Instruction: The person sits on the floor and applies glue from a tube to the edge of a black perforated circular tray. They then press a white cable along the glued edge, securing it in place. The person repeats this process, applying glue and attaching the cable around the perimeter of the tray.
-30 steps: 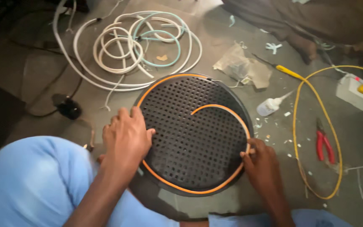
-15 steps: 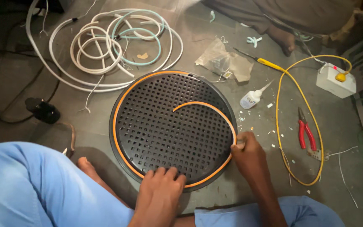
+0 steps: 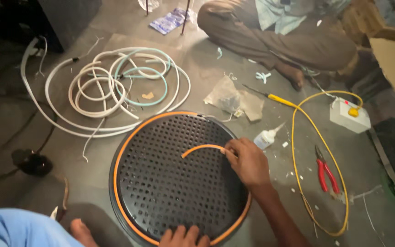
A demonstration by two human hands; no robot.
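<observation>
The right hand [image 3: 248,162] pinches the orange strip [image 3: 202,147] to seat it, while left hand [image 3: 184,237], fingers flat, steadies the perforated black disc [image 3: 170,192].

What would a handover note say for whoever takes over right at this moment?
Right hand: pinching the orange strip near its loose inner end, over the black perforated disc.
Left hand: fingers pressing on the disc's near rim.
Done: strip lies around the disc's outer edge, curling inward on the right.
Left: the inner stretch is not seated; most of the disc is bare.
Glue bottle and red pliers lie to the right.
</observation>
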